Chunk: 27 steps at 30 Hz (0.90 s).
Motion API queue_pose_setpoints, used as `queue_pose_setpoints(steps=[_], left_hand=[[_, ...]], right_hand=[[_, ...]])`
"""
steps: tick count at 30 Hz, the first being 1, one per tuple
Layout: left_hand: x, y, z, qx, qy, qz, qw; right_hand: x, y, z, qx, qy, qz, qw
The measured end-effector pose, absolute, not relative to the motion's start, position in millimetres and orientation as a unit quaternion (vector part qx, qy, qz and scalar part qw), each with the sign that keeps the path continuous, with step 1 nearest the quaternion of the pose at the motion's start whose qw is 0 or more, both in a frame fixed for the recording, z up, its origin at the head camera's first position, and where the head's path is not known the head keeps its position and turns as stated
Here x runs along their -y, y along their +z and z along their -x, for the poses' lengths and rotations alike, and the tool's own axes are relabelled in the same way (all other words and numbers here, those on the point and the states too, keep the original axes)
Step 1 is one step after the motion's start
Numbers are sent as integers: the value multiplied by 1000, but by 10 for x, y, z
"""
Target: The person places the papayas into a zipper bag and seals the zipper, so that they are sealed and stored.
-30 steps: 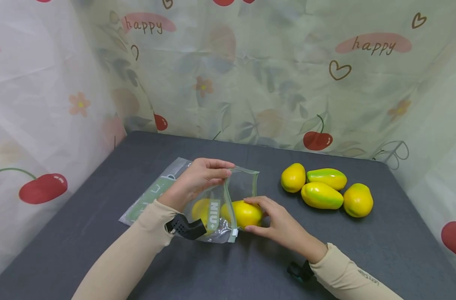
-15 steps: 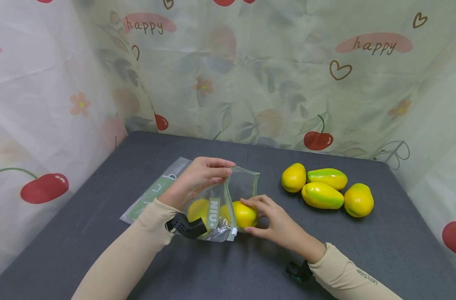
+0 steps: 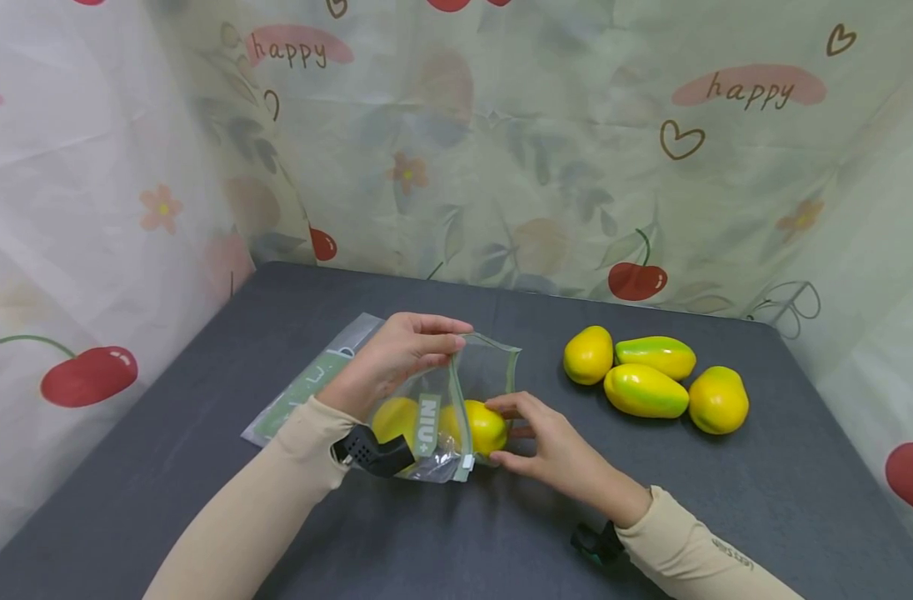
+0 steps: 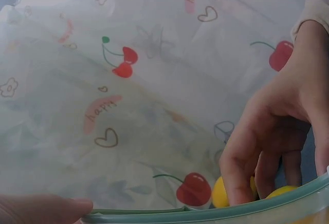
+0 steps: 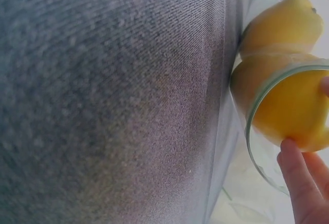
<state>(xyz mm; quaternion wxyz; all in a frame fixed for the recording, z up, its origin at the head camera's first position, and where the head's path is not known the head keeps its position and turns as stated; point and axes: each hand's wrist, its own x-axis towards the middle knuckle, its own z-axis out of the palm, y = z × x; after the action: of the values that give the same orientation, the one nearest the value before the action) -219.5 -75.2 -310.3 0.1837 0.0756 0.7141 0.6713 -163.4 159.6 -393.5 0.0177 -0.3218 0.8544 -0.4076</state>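
My left hand (image 3: pixel 404 354) pinches the upper edge of a clear zip bag (image 3: pixel 486 367) with green trim, its mouth facing right. Inside, toward the closed end, lies one yellow fruit (image 3: pixel 394 421), partly behind the label. A yellow mango (image 3: pixel 486 427) sits across the mouth, mostly within the bag. Fingers and thumb of my right hand (image 3: pixel 557 442) hold its outer end from above and below. The right wrist view shows this mango (image 5: pixel 293 106) through the round opening, fingertips on its skin. In the left wrist view, the green rim (image 4: pixel 247 211) runs below the right hand (image 4: pixel 277 116).
To the right on the dark table (image 3: pixel 501 542) is a group of several fruits: two green-yellow mangoes (image 3: pixel 646 392) between rounder yellow ones (image 3: pixel 717 401). A flat printed bag (image 3: pixel 310 379) lies under the left forearm's far side. A patterned curtain (image 3: pixel 486 167) hangs behind the table.
My right hand has pushed the mango leftward, deeper into the bag, and the fruit inside has shifted slightly left. My left hand keeps its hold on the edge.
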Motion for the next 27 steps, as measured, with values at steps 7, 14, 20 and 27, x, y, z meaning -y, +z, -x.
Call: queue_pose_setpoints(steps=[7, 14, 20, 27], left_hand=[[757, -3098, 2197, -708, 677, -74, 187], [736, -3102, 2199, -711, 677, -67, 181], [733, -3092, 2200, -709, 678, -69, 181], [728, -3095, 2199, -712, 676, -68, 180]], right_hand=[[-1598, -3947, 1634, -840, -429, 331, 18], [-1562, -3941, 1631, -841, -424, 335, 13], [-1548, -3931, 1627, -848, -412, 333, 14], [-1548, -3924, 1618, -846, -407, 342, 31]])
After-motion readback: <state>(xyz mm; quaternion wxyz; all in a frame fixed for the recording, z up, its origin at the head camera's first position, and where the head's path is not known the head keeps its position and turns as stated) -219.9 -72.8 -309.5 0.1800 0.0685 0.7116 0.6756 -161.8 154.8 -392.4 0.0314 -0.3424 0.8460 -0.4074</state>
